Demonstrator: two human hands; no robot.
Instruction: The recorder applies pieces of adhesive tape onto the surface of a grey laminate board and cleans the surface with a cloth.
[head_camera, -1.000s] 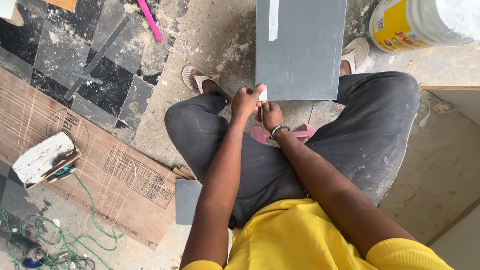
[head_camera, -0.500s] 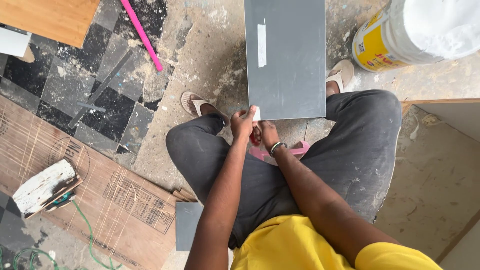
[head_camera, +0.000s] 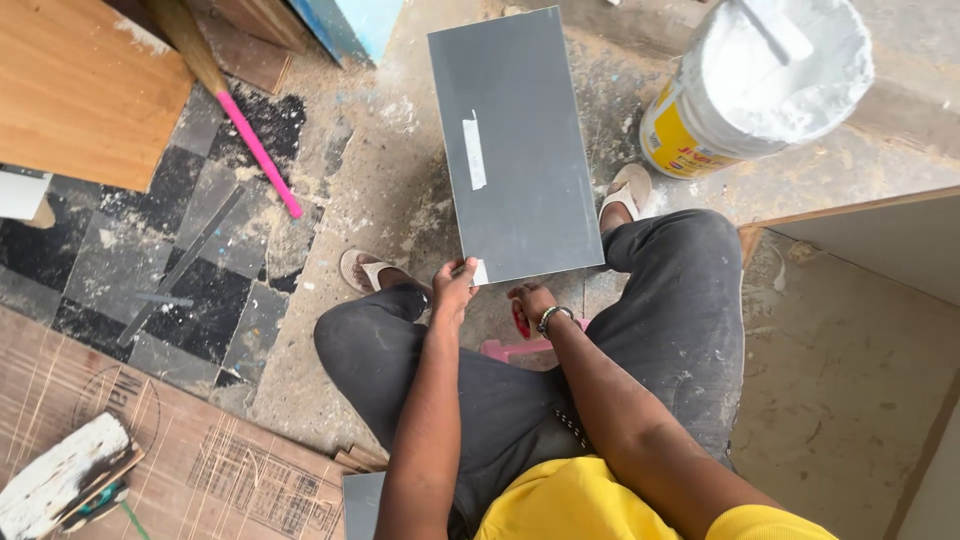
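Observation:
A grey rectangular panel (head_camera: 515, 150) lies on the dusty floor between my feet, with a strip of white tape (head_camera: 474, 152) stuck on its face. At the panel's near edge my left hand (head_camera: 455, 290) pinches a small white tape piece (head_camera: 481, 272). My right hand (head_camera: 530, 302), with a bracelet on the wrist, sits curled just below that same edge, a little apart from the left. A small red object (head_camera: 520, 322) shows right under it, and I cannot tell whether the hand grips it. A pink plastic item (head_camera: 512, 349) lies on the floor between my legs.
A white-filled bucket (head_camera: 760, 90) with a yellow wall stands at the far right. A pink-handled broom (head_camera: 255, 150) lies at the left on black tiles. Brown wooden boards (head_camera: 80, 100) lie at the left, and a lighter board (head_camera: 880, 240) at the right.
My hands were pressed together at the panel's near edge; now the right hand sits slightly apart, lower and to the right. My view has tilted so that more of the panel and bucket shows.

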